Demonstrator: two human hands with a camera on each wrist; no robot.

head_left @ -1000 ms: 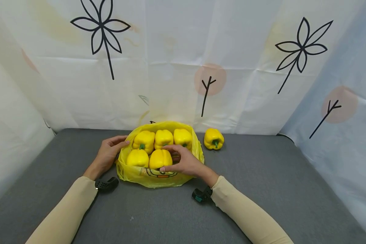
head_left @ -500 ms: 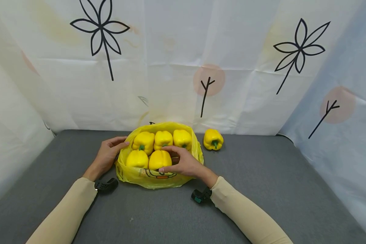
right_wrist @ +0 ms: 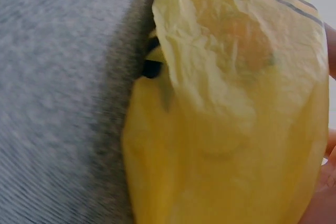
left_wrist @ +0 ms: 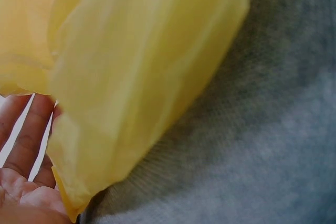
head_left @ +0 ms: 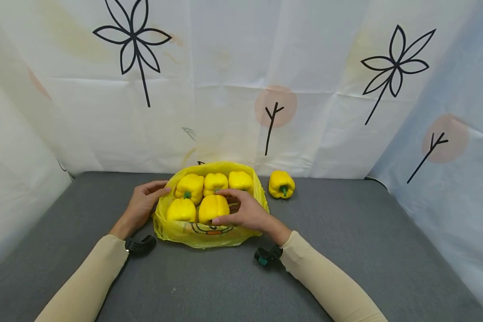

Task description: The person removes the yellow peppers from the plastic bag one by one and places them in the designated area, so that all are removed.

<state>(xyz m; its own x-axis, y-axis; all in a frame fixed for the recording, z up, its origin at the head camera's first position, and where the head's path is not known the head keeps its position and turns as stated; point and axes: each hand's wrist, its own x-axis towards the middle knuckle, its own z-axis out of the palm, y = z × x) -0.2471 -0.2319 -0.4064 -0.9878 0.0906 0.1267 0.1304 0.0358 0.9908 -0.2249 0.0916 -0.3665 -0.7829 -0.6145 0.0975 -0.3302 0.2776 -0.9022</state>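
Observation:
A yellow plastic bag [head_left: 203, 237] stands with its mouth spread, holding several yellow bell peppers. At the bag's left rim, my left hand [head_left: 141, 205] holds the plastic with thumb and fingers. In the left wrist view, the bag [left_wrist: 121, 93] partly covers the fingers [left_wrist: 30, 132]. My right hand [head_left: 249, 213] reaches over the near right rim and grips the front right bell pepper [head_left: 213, 207] between thumb and fingers. Another bell pepper [head_left: 181, 209] sits just left of it, and a row lies behind. In the right wrist view, the bag [right_wrist: 231, 145] hides most of the hand.
A loose yellow bell pepper [head_left: 281, 184] lies on the grey table [head_left: 209, 286], right of the bag. A white patterned curtain [head_left: 233, 89] rises behind the table's back edge. More curtain hangs at both sides.
My right hand has shifted slightly up and right, and the gripped bell pepper has moved a little with it. My left hand stays at the bag's rim.

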